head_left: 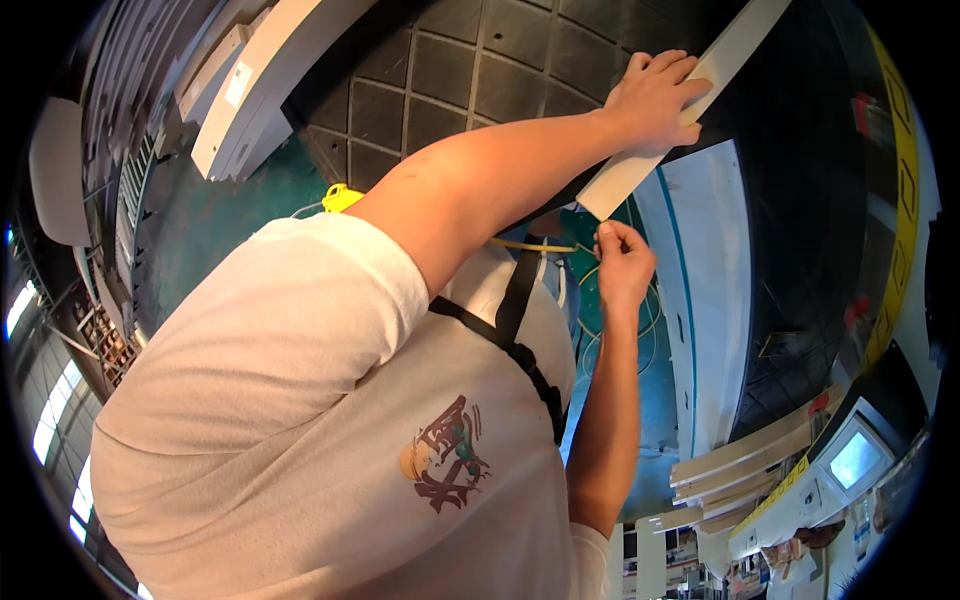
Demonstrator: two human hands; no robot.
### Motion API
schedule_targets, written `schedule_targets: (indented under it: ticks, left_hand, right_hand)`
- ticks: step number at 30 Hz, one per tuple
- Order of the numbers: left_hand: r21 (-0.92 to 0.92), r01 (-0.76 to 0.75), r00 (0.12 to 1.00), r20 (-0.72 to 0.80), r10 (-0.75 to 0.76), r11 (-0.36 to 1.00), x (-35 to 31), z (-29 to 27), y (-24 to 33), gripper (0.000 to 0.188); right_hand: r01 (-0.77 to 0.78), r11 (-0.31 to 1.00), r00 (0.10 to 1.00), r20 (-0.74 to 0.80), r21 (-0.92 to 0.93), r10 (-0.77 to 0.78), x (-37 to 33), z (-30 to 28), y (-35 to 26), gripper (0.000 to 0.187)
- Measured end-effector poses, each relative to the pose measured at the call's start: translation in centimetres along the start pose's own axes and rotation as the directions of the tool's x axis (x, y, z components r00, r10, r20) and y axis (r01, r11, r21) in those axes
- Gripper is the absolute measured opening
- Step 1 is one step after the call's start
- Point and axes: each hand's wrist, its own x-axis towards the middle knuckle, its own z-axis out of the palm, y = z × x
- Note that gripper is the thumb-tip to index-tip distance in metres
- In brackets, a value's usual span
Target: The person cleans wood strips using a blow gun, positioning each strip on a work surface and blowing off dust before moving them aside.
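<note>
Left hand (650, 100) spread on bar (738, 40), right hand (625, 265) pinched at its end, hold unclear

So the long pale cream bar (630, 172) up near top centre-right looks smooth and matt, can't tell if it's wood or plastic tbh. The dark grid-lined slab (440, 80) at the top reads as dull, scuffed metal. White T-shirt (250, 350) is soft matt cloth, a bit creased, with a flat coloured print (450, 460). Black straps (518, 300) look like woven webbing. Green floor (225, 235) on the left is smooth, and the screen (855, 458) lower right has a glossy face.
</note>
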Motion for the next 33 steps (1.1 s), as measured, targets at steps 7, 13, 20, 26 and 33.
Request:
schedule_targets:
  ticks: [7, 13, 20, 26, 33]
  left_hand:
    - [0.000, 0.000, 1.000, 0.000, 0.000, 1.000, -0.2, 0.3, -0.2, 0.060]
    - [0.019, 0.007, 1.000, 0.008, -0.007, 1.000, -0.1, 0.4, -0.1, 0.061]
    - [0.009, 0.007, 1.000, 0.015, -0.007, 1.000, -0.2, 0.2, 0.0, 0.062]
    - [0.040, 0.016, 1.000, 0.006, -0.016, 0.999, -0.1, 0.4, -0.2, 0.061]
    - [0.003, 0.007, 1.000, 0.004, -0.007, 1.000, 0.0, 0.1, 0.0, 0.061]
  right_hand:
    - [0.012, 0.999, 0.997, -0.073, 0.030, -0.009, -0.2, -0.1, -0.5, 0.021]
    - [-0.037, 0.974, 0.998, 0.032, -0.225, 0.045, 0.0, -0.4, -1.8, 0.022]
    - [-0.025, 0.977, 0.999, -0.037, 0.210, 0.034, -0.6, 0.6, 0.0, 0.020]
    - [0.018, 0.997, 0.995, -0.096, 0.072, -0.011, -0.3, 1.0, 0.6, 0.024]
    - [0.050, 0.957, 0.997, 0.076, -0.286, -0.030, -1.5, 0.5, 3.5, 0.020]
